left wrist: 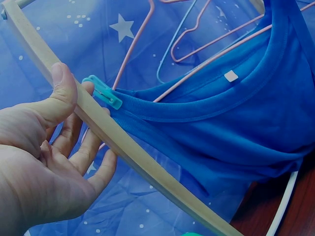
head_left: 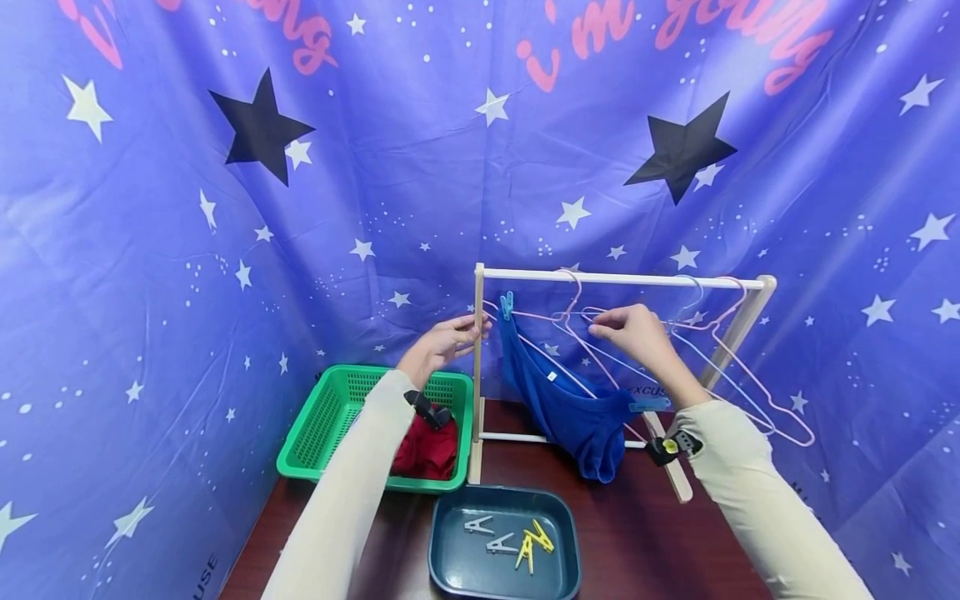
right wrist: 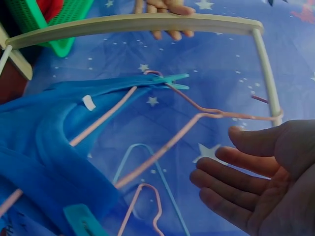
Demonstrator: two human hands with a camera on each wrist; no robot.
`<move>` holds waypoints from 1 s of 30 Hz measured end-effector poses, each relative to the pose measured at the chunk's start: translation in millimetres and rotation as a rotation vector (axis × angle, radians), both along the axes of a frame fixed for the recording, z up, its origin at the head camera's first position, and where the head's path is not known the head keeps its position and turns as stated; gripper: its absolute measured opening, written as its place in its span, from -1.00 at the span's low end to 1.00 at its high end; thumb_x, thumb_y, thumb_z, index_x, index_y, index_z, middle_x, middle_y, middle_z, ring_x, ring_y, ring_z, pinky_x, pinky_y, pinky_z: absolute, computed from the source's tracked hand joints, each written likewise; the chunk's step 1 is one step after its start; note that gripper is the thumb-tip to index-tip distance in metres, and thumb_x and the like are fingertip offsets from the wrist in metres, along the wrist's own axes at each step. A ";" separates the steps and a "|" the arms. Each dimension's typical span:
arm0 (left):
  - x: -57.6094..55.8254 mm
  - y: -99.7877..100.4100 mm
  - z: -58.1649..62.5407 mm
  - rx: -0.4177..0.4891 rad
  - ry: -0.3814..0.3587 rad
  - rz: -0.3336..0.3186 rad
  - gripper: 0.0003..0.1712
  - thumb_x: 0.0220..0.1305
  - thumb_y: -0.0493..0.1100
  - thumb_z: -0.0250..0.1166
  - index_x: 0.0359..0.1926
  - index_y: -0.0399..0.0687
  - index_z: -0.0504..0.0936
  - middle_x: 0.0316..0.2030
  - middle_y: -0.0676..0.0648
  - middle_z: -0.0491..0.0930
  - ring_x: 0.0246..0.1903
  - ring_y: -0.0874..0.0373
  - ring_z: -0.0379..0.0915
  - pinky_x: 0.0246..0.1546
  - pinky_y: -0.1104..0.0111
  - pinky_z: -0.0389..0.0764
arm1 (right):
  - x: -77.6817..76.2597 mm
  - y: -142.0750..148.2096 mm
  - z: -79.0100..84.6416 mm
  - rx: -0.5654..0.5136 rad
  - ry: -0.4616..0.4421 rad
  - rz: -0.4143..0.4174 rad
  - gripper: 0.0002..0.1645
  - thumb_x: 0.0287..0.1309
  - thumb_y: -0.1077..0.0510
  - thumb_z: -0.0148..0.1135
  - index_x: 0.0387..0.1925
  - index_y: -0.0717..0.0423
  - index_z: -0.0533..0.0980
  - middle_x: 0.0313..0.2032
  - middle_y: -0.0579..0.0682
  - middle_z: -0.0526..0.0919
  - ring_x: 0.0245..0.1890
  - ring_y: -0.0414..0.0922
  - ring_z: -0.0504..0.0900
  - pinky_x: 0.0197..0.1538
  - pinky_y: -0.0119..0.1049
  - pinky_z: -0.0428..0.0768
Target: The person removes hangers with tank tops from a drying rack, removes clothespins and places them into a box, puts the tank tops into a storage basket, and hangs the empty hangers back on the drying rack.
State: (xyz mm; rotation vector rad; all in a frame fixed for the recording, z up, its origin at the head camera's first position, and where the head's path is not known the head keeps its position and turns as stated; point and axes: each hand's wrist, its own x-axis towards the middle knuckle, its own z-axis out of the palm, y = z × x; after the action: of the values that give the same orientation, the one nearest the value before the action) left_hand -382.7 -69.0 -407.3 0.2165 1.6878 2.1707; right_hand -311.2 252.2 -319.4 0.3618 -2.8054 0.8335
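My left hand (head_left: 447, 340) is at the left upright post (left wrist: 123, 142) of a small wooden drying rack, thumb on one side and fingers reaching round behind it. A blue tank top (head_left: 551, 383) hangs slanting on a pink hanger (right wrist: 167, 145) hooked over the rack's white top rail (head_left: 622, 277). One light blue clothespin (left wrist: 103, 92) clips the top's upper left end close to my left fingers. Another clothespin (head_left: 649, 404) is at its lower right end. My right hand (right wrist: 251, 182) hovers beside the hanger's hook, fingers loosely bent, thumb apart, nothing held.
More pink and blue hangers (head_left: 723, 350) hang at the right of the rail. A green basket (head_left: 300, 446) with red cloth (head_left: 427, 448) stands left of the rack. In front, a dark tray (head_left: 504, 583) holds grey and yellow clothespins (head_left: 527, 554). A starry curtain (head_left: 420, 208) surrounds the table.
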 end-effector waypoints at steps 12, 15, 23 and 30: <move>0.9 -0.8 0.7 -0.004 -0.003 0.000 -0.40 0.54 -0.35 0.01 0.53 -0.31 0.17 0.04 -0.02 0.69 0.50 -0.20 0.17 0.55 0.02 0.14 | -15.6 -16.2 -28.4 0.048 -0.129 0.026 -0.65 0.34 0.16 0.28 0.01 0.35 0.66 -0.15 0.26 0.78 -0.09 0.17 0.75 0.07 0.07 0.61; 1.4 -0.2 0.9 0.006 -0.011 0.006 -0.39 0.54 -0.35 0.02 0.53 -0.31 0.17 0.00 0.03 0.69 0.50 -0.20 0.16 0.55 0.01 0.13 | -16.2 -19.0 -32.5 0.026 -0.136 0.012 -0.71 0.34 0.21 0.26 -0.07 0.38 0.68 -0.30 0.21 0.81 -0.28 0.05 0.79 0.00 0.00 0.64; 3.1 0.5 1.9 0.008 -0.010 0.000 -0.40 0.56 -0.34 -0.01 0.54 -0.29 0.15 0.50 -0.34 0.19 0.53 -0.22 0.10 0.56 0.00 0.09 | -17.1 -23.2 -37.4 -0.034 -0.129 -0.041 -0.75 0.36 0.22 0.24 -0.20 0.38 0.70 -0.49 0.08 0.79 -0.47 -0.10 0.78 -0.16 -0.18 0.66; 3.6 0.3 1.9 0.008 -0.015 0.006 -0.42 0.56 -0.34 -0.01 0.53 -0.28 0.19 0.50 -0.31 0.21 0.53 -0.20 0.11 0.56 0.01 0.09 | -13.4 -24.3 -38.2 -0.097 0.000 -0.123 -0.77 0.32 0.24 0.28 -0.21 0.36 0.73 -0.54 0.08 0.77 -0.61 -0.26 0.69 -0.15 -0.26 0.65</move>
State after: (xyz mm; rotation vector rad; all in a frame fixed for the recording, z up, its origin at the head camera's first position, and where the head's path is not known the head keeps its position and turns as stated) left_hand -379.2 -68.7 -405.4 0.1972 1.6748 2.1784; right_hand -324.6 227.9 -357.6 0.1726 -2.7418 0.9369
